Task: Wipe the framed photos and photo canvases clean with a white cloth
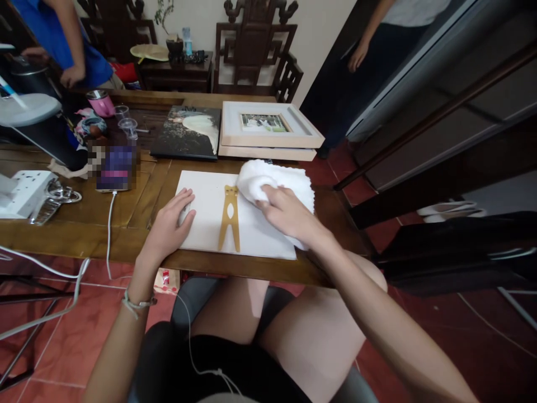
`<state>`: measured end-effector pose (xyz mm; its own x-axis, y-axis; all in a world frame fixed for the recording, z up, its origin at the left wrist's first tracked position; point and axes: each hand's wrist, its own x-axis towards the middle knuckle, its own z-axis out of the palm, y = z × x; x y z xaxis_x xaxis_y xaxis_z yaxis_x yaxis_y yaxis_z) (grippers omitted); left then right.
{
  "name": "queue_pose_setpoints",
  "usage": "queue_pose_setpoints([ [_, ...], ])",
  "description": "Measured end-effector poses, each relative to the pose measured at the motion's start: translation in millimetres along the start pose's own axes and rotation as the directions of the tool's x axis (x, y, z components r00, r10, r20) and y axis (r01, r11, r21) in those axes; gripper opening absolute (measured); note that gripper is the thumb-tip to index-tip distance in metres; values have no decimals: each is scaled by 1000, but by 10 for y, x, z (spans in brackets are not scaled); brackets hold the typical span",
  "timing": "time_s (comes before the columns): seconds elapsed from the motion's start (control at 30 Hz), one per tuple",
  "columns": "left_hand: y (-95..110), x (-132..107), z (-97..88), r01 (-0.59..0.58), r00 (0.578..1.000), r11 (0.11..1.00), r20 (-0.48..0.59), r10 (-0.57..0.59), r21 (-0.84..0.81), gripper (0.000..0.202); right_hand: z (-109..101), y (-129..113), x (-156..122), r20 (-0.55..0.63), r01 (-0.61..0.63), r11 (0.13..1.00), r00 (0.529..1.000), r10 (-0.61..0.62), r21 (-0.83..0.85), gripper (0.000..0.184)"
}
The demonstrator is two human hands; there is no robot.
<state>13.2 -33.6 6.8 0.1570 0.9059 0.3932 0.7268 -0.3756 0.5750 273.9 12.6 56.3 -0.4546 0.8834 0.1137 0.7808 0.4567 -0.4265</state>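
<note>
Wiping seems to be the step in hand: the right hand (287, 211) grips a bunched white cloth (289, 179) over the right part of a white panel (201, 224) lying flat by the table's (84, 238) near edge, while the left hand (168, 221) rests loosely spread on the panel's left edge. Another pass would call for steering round the gold-coloured bracket (230, 225). No brand or lettering is legible; the phone (115, 170) is pixelated.
</note>
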Motion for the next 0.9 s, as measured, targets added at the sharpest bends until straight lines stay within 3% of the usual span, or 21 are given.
queue_pose_setpoints([
  [0.1, 6, 0, -3, 4, 1000, 1000, 2, -4, -3, 38, 225, -233, 161, -21, -17, 998, 1000, 15, -55, 27],
  [0.23, 18, 3, -5, 13, 1000, 1000, -2, -13, -10, 38, 397, -537, -239, 73, 213, 975, 975, -208, -67, 28],
  [0.37, 21, 4, -5, 18, 1000, 1000, 11, -18, -22, 37, 310, -651, -805, 92, 416, 907, 902, -421, 67, 13],
  [0.47, 15, 3, -2, 9, 1000, 1000, 12, -9, -27, 36, 108, -616, -938, 123, 460, 873, 868, -480, 161, 13],
  [0.57, 15, 0, 3, 5, 1000, 1000, 7, -5, -30, 37, -57, -451, -760, 111, 397, 901, 901, -419, 177, 17],
  [0.67, 14, -2, 7, 12, 1000, 999, 10, -11, -34, 37, -69, -216, -378, 77, 302, 943, 946, -315, 141, 20],
  [0.77, 0, -3, 14, 8, 1000, 999, 1, -8, -40, 36, 62, -87, 38, 20, 196, 977, 980, -199, 80, 20],
  [0.9, -19, -5, 22, 2, 1000, 999, -10, -3, -54, 36, 300, -253, 303, -32, 121, 992, 992, -122, -36, 22],
])
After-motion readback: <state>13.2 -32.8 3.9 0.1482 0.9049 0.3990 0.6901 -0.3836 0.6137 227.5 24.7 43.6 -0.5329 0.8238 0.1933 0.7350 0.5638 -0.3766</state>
